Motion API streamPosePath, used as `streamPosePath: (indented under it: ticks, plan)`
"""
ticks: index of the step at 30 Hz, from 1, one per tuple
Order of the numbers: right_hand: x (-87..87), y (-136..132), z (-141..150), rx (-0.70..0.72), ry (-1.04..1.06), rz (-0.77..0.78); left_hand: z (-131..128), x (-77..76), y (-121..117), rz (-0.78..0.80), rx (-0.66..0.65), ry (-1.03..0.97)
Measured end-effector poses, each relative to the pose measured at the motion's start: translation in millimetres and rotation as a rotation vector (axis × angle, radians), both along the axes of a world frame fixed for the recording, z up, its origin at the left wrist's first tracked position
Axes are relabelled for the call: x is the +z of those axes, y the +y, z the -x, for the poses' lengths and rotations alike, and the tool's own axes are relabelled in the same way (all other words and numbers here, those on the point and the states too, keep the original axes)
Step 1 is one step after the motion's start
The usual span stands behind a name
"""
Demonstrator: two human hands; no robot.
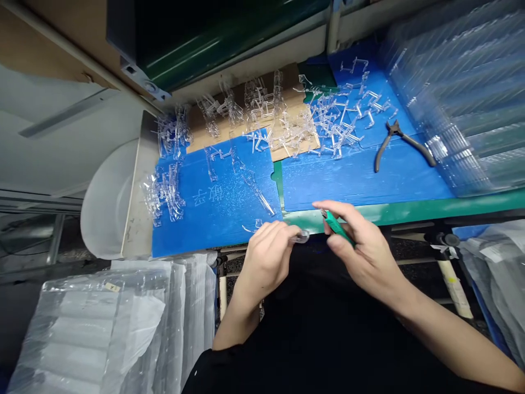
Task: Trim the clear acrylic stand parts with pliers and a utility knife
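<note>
My left hand is closed around a small clear plastic part, held just in front of the table's near edge. My right hand grips a green-handled tool, its tip close to the clear part. Both hands hover above my dark lap, below the blue sheet on the green-edged table. Many clear plastic parts lie scattered across the blue sheet and a piece of cardboard farther back.
Black-handled pliers lie on the blue sheet at the right. Stacked clear trays fill the far right. Bagged clear trays sit at lower left, beside a white round object. More bags are at lower right.
</note>
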State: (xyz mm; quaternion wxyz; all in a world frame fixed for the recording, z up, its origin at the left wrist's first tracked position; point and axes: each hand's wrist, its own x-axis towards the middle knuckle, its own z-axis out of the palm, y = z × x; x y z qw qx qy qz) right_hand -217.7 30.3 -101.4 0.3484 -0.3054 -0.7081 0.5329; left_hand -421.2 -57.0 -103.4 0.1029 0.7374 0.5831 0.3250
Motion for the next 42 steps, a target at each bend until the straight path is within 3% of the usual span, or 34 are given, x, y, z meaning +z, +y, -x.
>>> streamPosePath:
  ticks: [4,9,22,34,38,42]
  plan:
    - [10.6,-3,-13,0.047,-0.227,-0.267,6,-3.5,-5,0.008,-0.025,-0.215]
    - [20.8,-10,-20,0.097,-0.408,-0.44,10,-6.7,-7,-0.056,-0.001,-0.17]
    - [22.5,-14,-27,0.088,-0.477,-0.501,8,-1.7,-5,-0.097,0.003,-0.046]
    - [25.1,-13,-25,-0.021,-0.619,-0.594,10,-0.8,-6,-0.083,0.01,0.088]
    - [15.9,2,-23,-0.131,-0.62,-0.511,4,-1.9,-9,-0.066,-0.081,-0.078]
    - [18.8,12,-17,-0.033,-0.334,-0.157,-5,-3.6,-11,0.082,-0.125,-0.465]
